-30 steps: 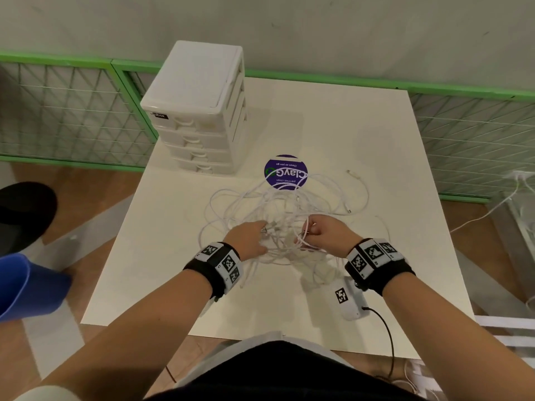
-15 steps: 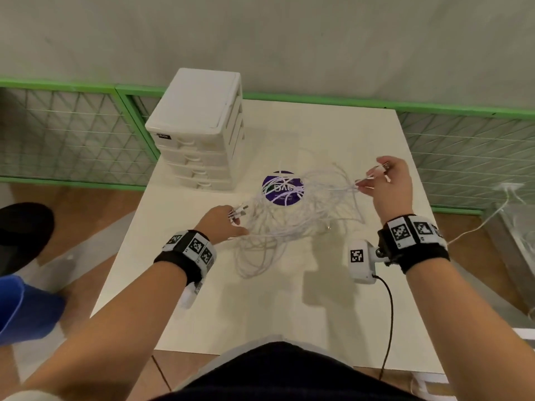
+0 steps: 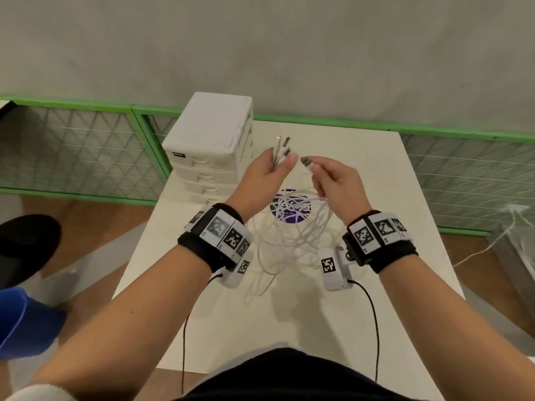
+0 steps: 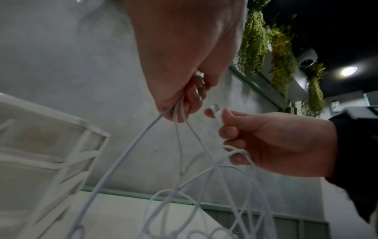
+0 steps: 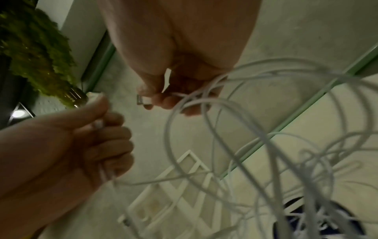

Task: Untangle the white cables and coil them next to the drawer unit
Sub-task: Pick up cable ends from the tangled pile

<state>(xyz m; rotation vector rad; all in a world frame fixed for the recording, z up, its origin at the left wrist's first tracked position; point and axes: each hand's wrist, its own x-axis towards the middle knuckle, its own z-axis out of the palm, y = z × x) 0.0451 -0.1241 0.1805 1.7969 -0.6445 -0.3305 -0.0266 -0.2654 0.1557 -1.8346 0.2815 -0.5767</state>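
Note:
Both hands are raised above the white table (image 3: 362,175), close together. My left hand (image 3: 269,172) grips a bundle of white cable ends, their plugs (image 3: 282,147) sticking up past the fingers. My right hand (image 3: 333,180) pinches one plug (image 3: 306,162) between thumb and finger, with cable loops hooked in its lower fingers. The tangled white cables (image 3: 289,241) hang from both hands in loose loops down to the table. In the left wrist view several strands (image 4: 178,129) drop from my fist. The white drawer unit (image 3: 211,140) stands at the table's back left.
A round purple sticker (image 3: 291,208) lies on the table under the hanging loops. Green-framed mesh panels (image 3: 81,151) run behind the table. A blue object (image 3: 26,322) and a black object (image 3: 26,241) sit on the floor at left. Another white cable (image 3: 492,241) runs off at right.
Both hands rose from the table and came together, lifting the cable tangle. The right hand swung in from the far right; the left hand lifted its plug ends up beside the drawer unit.

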